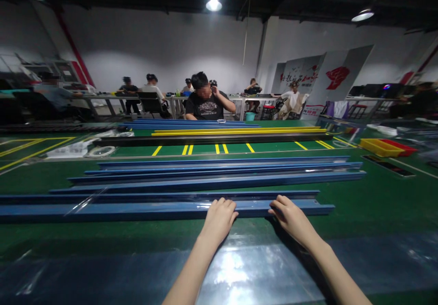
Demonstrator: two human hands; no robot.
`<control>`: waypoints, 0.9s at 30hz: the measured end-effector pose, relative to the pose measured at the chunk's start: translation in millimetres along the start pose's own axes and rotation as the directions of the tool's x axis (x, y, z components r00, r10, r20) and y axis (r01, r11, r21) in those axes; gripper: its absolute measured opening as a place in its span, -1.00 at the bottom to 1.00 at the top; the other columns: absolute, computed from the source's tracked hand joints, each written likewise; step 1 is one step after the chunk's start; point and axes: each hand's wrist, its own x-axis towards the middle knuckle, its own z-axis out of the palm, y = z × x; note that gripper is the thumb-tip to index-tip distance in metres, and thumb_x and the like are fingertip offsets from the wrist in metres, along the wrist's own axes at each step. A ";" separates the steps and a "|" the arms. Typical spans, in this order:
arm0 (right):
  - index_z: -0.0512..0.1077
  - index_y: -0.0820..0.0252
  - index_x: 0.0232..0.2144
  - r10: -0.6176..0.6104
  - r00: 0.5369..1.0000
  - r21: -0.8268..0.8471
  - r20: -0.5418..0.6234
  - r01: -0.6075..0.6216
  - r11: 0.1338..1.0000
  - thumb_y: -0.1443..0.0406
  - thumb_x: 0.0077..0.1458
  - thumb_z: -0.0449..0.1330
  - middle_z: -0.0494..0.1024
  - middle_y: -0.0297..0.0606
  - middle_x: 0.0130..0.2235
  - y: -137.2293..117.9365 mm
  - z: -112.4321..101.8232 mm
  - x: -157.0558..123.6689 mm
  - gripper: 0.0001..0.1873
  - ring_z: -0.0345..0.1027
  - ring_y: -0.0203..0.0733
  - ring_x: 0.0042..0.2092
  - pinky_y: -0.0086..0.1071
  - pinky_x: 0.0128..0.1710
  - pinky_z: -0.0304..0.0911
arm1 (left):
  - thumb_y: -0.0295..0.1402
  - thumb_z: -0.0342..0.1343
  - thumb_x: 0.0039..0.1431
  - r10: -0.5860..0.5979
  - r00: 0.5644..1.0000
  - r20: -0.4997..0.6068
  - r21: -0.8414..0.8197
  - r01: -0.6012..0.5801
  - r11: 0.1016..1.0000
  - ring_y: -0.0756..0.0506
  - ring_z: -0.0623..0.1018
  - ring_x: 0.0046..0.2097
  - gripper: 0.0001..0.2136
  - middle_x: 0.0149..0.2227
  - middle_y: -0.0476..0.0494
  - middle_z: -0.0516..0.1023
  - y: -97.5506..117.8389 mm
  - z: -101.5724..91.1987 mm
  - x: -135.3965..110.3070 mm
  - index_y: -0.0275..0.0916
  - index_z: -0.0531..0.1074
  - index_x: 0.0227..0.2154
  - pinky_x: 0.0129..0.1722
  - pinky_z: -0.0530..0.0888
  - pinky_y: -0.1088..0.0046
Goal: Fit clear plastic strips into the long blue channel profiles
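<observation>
Nearest to the camera lies a shiny clear plastic sheet (236,268) across the green table (376,209), and both forearms pass over it. The left hand (219,218) rests palm down on the near edge of the nearest blue rail (137,210), with its fingers close together and curled over the edge. The right hand (290,216) lies just to the right on the same rail, also palm down, the fingers together and a little bent. Neither hand is pinching anything; they only press on the rail. This rail runs from the left border of the view to a point right of the right hand.

Behind it I count about five more blue rails (219,177), all parallel, some covered with clear film. Farther away there is one dark rail (212,139), a yellow rail (239,131) and more blue ones. At the far left lies a roll of tape (101,151); at the far right stand a yellow tray (379,146) and a red tray (400,146).

The table is green with yellow lines. A person in a black shirt (205,106) sits across it, and others sit farther away under round ceiling lamps, before a grey wall.
</observation>
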 end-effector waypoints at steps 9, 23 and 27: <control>0.35 0.18 -0.42 -0.009 1.000 -0.022 0.006 0.009 1.000 0.25 0.17 -0.09 0.32 -0.19 -0.36 0.4 0.0 -0.3 -0.74 0.23 -0.19 -0.33 -0.36 -0.33 0.17 | -0.34 -0.03 0.18 -0.010 1.000 -0.001 -0.031 0.010 0.999 -0.11 0.42 -0.15 -0.89 -0.24 -0.07 0.50 -1.3 1.8 0.9 -0.21 0.37 -0.31 -0.23 0.29 0.37; 0.34 0.20 -0.44 -0.016 1.000 -0.070 0.017 0.017 0.997 0.28 0.16 -0.06 0.33 -0.20 -0.37 0.2 0.0 0.3 -0.77 0.22 -0.18 -0.33 -0.36 -0.33 0.16 | -0.31 -0.06 0.20 -0.005 1.000 0.019 0.002 0.005 1.000 -0.12 0.45 -0.19 -0.85 -0.25 -0.08 0.51 -1.9 5.4 1.5 -0.22 0.37 -0.27 -0.24 0.30 0.36; 0.33 0.20 -0.45 -0.024 1.000 -0.086 0.014 0.025 0.996 0.28 0.16 -0.06 0.33 -0.19 -0.38 -0.2 -0.5 0.8 -0.77 0.23 -0.18 -0.32 -0.35 -0.33 0.16 | -0.31 -0.07 0.20 -0.005 1.000 0.010 0.004 0.005 1.000 -0.12 0.44 -0.18 -0.83 -0.24 -0.09 0.50 -2.1 5.6 1.1 -0.21 0.37 -0.25 -0.23 0.31 0.35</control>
